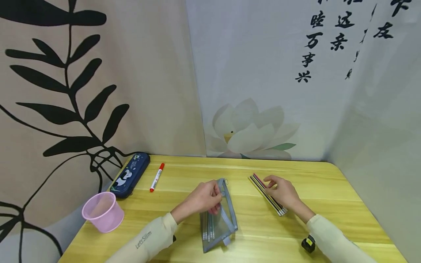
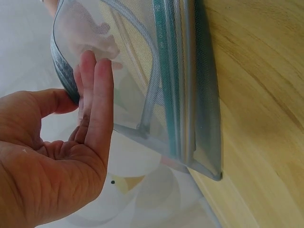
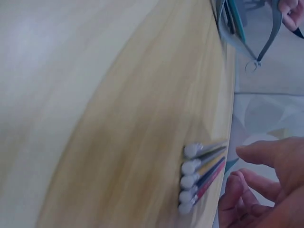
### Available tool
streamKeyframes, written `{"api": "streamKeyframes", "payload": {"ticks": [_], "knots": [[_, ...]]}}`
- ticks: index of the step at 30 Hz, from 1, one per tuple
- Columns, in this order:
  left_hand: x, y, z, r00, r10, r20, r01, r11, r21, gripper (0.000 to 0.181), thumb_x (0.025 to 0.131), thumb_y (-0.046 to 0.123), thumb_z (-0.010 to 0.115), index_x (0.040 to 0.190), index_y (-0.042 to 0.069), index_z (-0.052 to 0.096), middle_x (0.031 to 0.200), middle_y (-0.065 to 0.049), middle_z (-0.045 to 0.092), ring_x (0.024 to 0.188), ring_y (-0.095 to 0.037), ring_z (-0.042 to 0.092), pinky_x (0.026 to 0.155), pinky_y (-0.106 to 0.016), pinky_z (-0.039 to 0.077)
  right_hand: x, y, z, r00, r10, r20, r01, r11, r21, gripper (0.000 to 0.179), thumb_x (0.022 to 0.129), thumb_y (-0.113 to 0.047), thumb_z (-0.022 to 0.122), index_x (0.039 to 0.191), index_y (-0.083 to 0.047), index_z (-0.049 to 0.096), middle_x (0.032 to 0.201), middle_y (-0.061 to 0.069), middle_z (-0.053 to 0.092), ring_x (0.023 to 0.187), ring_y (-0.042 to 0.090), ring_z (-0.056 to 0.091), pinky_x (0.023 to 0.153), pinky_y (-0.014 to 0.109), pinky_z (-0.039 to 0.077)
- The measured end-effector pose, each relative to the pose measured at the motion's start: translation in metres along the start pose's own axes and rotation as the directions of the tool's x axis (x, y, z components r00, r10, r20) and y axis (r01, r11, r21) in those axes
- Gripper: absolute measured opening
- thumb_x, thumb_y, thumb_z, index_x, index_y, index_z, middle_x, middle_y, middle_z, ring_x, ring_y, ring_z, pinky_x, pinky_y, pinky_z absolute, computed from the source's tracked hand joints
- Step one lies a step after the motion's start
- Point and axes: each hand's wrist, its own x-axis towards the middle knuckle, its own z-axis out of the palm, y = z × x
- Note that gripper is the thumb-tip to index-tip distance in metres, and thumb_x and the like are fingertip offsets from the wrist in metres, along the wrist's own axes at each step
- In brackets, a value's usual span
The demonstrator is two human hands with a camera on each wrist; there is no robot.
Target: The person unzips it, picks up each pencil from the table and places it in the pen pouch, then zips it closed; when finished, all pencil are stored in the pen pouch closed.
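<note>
My left hand (image 1: 205,197) pinches the upper edge of a grey mesh zipper pouch (image 1: 218,237) between thumb and fingers. The pouch's mouth gapes. Through the mesh show a green strip (image 2: 165,80) with markings and several slim rods (image 1: 208,226). To the right, a row of several pencils (image 1: 268,195) in mixed colours, red, yellow and dark among them, lies slanted on the table. Their near ends carry round whitish tips (image 3: 188,180). Above and beside them is my right hand (image 1: 283,190), thumb and fingers apart, holding nothing; the right wrist view shows a gap to the pencils.
A navy pencil case (image 1: 130,175) with a panda picture lies at the table's left edge. Near it are a pink cup (image 1: 108,217) and a red-and-white marker (image 1: 157,178). The wooden table (image 1: 184,166) backs onto a printed curtain (image 1: 158,80).
</note>
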Motion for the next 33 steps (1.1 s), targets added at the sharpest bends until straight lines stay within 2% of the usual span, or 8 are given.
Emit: {"api": "streamKeyframes", "payload": {"ticks": [6, 13, 29, 33], "knots": [[0.000, 0.001, 0.002, 1.000, -0.009, 0.010, 0.009, 1.000, -0.003, 0.007, 0.102, 0.010, 0.059, 0.096, 0.007, 0.059, 0.070, -0.006, 0.073, 0.058, -0.022, 0.074, 0.063, -0.050, 0.069, -0.001, 0.010, -0.003, 0.999, 0.012, 0.033, -0.011, 0.999, -0.049, 0.031, 0.098, -0.019, 0.074, 0.127, -0.007, 0.073, 0.102, 0.008, 0.075, 0.076, 0.013, 0.066, 0.056, 0.028, 0.050], [0.000, 0.001, 0.002, 1.000, -0.008, 0.007, 0.008, 1.000, -0.010, 0.007, 0.102, 0.010, 0.060, 0.096, 0.006, 0.059, 0.069, -0.006, 0.072, 0.057, -0.022, 0.074, 0.063, -0.050, 0.069, 0.000, 0.015, 0.000, 0.998, 0.008, 0.056, -0.003, 0.997, -0.083, 0.025, 0.099, -0.015, 0.071, 0.123, -0.010, 0.075, 0.097, 0.004, 0.074, 0.077, 0.014, 0.062, 0.065, 0.030, 0.048], [0.002, 0.001, 0.002, 1.000, -0.013, 0.002, 0.013, 1.000, -0.012, 0.006, 0.100, 0.008, 0.060, 0.095, 0.007, 0.058, 0.069, -0.006, 0.072, 0.057, -0.022, 0.074, 0.060, -0.048, 0.068, 0.006, 0.020, 0.001, 0.999, 0.012, 0.039, -0.008, 0.995, -0.097, 0.020, 0.100, -0.014, 0.070, 0.118, -0.013, 0.077, 0.099, 0.004, 0.076, 0.082, 0.015, 0.066, 0.071, 0.035, 0.056], [0.002, 0.001, 0.001, 1.000, -0.020, 0.001, 0.020, 1.000, -0.014, 0.005, 0.100, 0.008, 0.060, 0.096, 0.007, 0.058, 0.069, -0.006, 0.072, 0.057, -0.022, 0.074, 0.060, -0.047, 0.068, 0.007, 0.018, 0.000, 0.998, 0.024, 0.051, -0.018, 0.995, -0.101, 0.021, 0.098, -0.010, 0.069, 0.118, -0.012, 0.076, 0.099, 0.004, 0.077, 0.078, 0.013, 0.066, 0.065, 0.031, 0.054]]}}
